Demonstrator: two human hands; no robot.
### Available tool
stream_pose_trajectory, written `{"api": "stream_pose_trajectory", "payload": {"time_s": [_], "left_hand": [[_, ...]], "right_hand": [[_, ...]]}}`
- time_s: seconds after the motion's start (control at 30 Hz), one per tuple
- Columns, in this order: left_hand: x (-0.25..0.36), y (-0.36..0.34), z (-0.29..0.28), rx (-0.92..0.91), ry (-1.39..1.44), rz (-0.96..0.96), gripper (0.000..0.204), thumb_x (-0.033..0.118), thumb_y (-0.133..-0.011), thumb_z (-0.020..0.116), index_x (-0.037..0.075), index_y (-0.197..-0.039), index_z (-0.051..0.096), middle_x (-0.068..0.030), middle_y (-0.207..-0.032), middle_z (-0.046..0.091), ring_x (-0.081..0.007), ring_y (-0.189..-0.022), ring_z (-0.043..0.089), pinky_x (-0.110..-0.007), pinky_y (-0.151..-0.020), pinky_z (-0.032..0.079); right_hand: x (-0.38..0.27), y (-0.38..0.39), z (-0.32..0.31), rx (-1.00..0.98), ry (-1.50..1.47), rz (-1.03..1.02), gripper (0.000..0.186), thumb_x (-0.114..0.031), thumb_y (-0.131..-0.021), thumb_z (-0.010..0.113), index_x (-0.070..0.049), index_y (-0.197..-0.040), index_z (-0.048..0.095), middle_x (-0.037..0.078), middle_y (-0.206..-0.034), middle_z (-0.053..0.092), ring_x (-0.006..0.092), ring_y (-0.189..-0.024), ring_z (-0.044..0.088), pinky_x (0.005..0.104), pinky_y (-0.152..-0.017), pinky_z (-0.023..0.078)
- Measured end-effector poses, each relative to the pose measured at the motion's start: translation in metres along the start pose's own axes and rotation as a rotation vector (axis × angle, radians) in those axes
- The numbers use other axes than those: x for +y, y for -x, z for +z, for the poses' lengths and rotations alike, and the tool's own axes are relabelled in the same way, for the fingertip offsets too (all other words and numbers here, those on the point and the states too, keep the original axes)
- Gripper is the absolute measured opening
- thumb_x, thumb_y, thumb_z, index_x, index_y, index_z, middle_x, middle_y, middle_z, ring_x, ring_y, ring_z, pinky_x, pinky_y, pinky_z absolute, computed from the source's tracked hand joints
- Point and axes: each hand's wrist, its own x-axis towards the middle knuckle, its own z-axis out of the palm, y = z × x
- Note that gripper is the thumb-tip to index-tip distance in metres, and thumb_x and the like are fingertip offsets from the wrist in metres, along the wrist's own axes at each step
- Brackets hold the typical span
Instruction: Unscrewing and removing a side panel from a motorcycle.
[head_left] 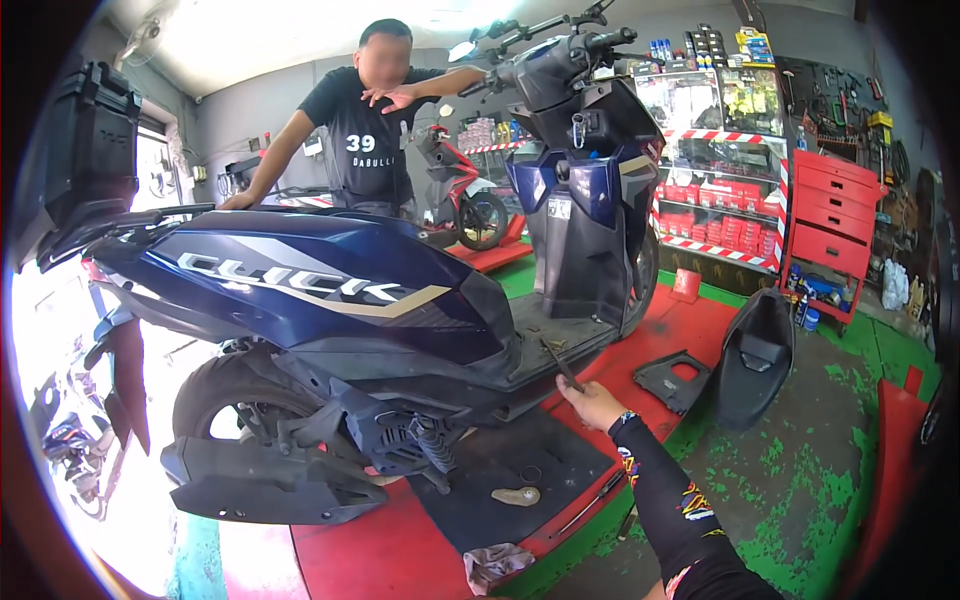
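My right hand [592, 404], in a black patterned sleeve, reaches in from the lower right. Its fingers are closed around a thin dark bar-like tool [562, 368], whose exact kind I cannot make out. The tool's far end points to the footboard [560, 335] of a dark blue scooter [330, 270], seen side-on. Whether the tip touches the footboard is unclear. My left hand is out of the picture.
The scooter stands on a red platform [390, 545] with a black mat [480, 450], a rag [497, 568] and a long screwdriver [592, 500]. A black panel [650, 390] and scooter seat [757, 360] lie right. Behind the scooter, another person [365, 130] leans on it.
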Motion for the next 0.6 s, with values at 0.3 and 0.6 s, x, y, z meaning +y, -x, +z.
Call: {"api": "stream_pose_trajectory", "payload": {"time_s": [0.3, 0.6], "left_hand": [[0.017, 0.003, -0.008, 0.006, -0.057, 0.001, 0.050, 0.044, -0.095, 0.059, -0.003, -0.113, 0.060, -0.0195, -0.098, 0.065, -0.0299, -0.080, 0.059, -0.038, -0.071, 0.048], [0.029, 0.030, -0.002, -0.025, -0.153, -0.065, 0.054, 0.045, -0.095, 0.059, -0.004, -0.117, 0.059, -0.0205, -0.105, 0.065, -0.0307, -0.085, 0.061, -0.039, -0.075, 0.049]], "right_hand": [[-0.017, 0.015, 0.004, 0.050, -0.451, 0.120, 0.058, -0.066, -0.092, 0.046, -0.010, -0.075, 0.048, 0.000, -0.053, 0.039, 0.0112, -0.042, 0.036, 0.0280, -0.040, 0.028], [-0.100, 0.089, -0.033, 0.541, -0.624, -0.745, 0.049, -0.043, -0.103, 0.040, -0.007, -0.072, 0.051, 0.000, -0.055, 0.045, 0.0112, -0.049, 0.040, 0.0274, -0.048, 0.032]]}}
